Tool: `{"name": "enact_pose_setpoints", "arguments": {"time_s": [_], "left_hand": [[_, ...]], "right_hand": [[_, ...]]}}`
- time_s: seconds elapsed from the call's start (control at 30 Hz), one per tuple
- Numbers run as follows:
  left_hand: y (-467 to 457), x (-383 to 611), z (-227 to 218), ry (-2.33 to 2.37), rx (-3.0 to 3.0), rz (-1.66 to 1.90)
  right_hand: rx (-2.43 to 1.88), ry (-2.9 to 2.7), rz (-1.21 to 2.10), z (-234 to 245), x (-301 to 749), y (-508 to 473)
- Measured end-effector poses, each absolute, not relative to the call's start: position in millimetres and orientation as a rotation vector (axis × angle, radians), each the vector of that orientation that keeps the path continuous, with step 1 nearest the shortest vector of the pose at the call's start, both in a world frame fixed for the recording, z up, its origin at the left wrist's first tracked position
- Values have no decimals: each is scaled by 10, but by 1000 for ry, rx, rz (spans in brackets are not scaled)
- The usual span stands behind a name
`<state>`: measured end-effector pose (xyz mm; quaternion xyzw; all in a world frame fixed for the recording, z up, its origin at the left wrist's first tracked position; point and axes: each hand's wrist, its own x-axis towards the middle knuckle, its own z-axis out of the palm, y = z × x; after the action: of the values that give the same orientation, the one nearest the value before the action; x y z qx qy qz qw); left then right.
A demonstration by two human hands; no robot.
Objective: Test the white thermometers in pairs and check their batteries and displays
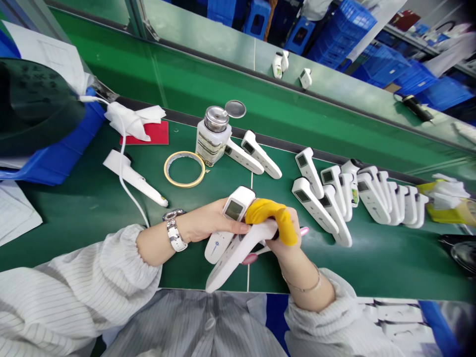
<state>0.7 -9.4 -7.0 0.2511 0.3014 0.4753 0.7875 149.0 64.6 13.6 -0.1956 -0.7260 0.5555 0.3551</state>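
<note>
My left hand (pixel 208 218) is closed around a white handheld infrared thermometer (pixel 216 246), its grey screen facing up. My right hand (pixel 288 225), with yellow covers on some fingers, grips a second white thermometer (pixel 232 260). That one slants across the front of the first, its handle pointing down toward me. The yellow-covered fingers lie beside the first thermometer's head; the exact contact is hidden. A pink and white object (pixel 251 258) shows beneath my right hand; its kind is unclear, and I cannot tell whether the hand touches it.
Several white thermometers (pixel 314 203) lie to the right on the green table (pixel 186 275). Ahead stand a pump-top bottle (pixel 212 136) and a tape roll (pixel 167 169). Another thermometer (pixel 136 181) lies left under a white cable (pixel 124 181). A blue bin (pixel 70 153) stands far left.
</note>
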Motion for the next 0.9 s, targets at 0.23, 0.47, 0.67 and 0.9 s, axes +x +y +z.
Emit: {"name": "enact_pose_setpoints", "arguments": {"time_s": [0.23,0.47,0.67,0.9], "left_hand": [[-78,37,-92,632,564,998],[-85,32,-77,656,593,1025],[-97,-2,-42,631,533,1101],[-134,-26,-6,531,484,1184]], "right_hand": [[-514,-1805,1404,241,1431,601],[-656,-1704,1433,82,1438,683],[-542,-1529,1944,25,1498,737],[-439,-1475,2306,24,1526,741]]}}
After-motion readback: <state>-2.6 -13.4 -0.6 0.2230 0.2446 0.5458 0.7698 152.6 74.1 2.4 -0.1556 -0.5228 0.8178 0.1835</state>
